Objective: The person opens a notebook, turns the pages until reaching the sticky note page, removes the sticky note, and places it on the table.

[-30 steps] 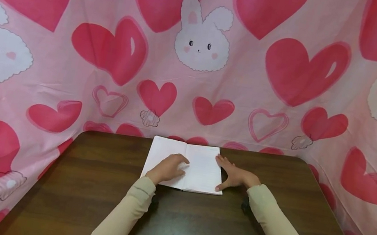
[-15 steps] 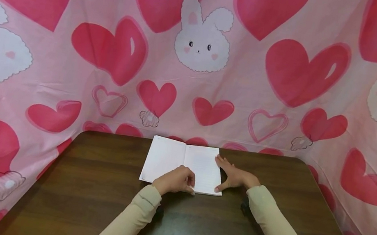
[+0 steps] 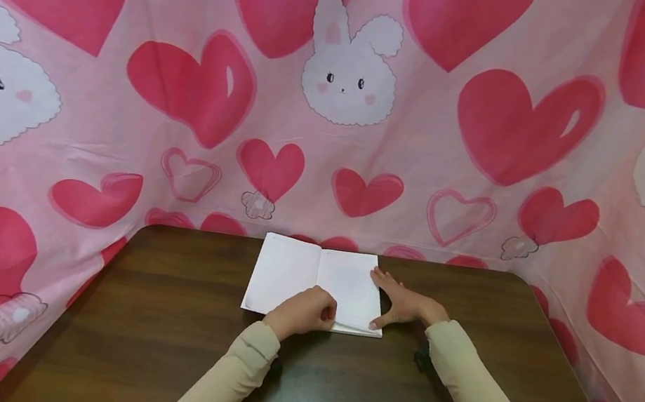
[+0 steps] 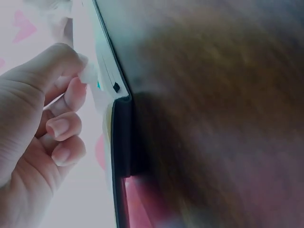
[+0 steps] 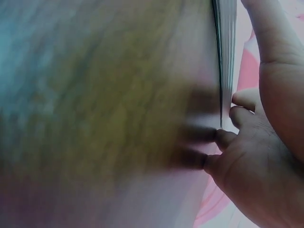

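Well, page [image 3: 352,284] (white) in left hand [image 3: 304,310].

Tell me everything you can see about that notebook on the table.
The notebook lies open near the far edge of the table. Its pages look like plain white paper, with faint lines seemingly crossing the right page; any writing is too small to read. The left wrist view shows a dark cover along its edge. The left hand pinches paper at the near edge, right of the fold, while the right hand touches the right edge, fingers spread.
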